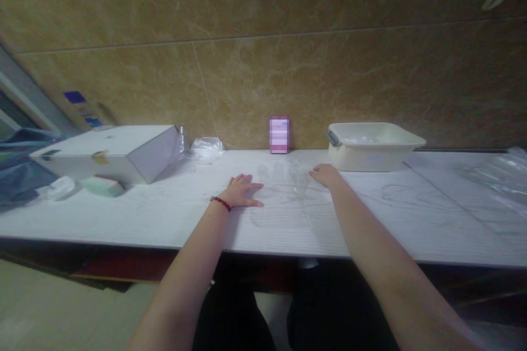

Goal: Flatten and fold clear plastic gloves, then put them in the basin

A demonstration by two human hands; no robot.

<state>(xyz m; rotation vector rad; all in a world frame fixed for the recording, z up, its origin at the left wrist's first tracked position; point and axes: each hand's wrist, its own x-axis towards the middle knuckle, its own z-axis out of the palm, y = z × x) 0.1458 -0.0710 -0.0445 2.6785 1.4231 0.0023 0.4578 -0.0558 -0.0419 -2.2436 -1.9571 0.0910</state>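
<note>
Between my hands a thin clear plastic bag (280, 203) lies flat on the white wood-grain table (164, 219); its outline is faint. My left hand (242, 192), a red beaded bracelet at its wrist, rests with fingers spread at the left side of the plastic. At the upper right edge, my right hand (326, 174) is closed, thumb and fingers pinched together where the plastic ends. What sits inside that pinch is hard to see. Just behind my right hand stands a cream plastic basin (370, 158) with a grey handle.
A phone (279, 135) leans upright against the tiled wall. At the left are a white box (102, 145), a pale green sponge-like block (102, 186) and crumpled clear plastic (207, 149). More clear plastic (502, 173) lies at the far right. The table's front edge runs before my legs.
</note>
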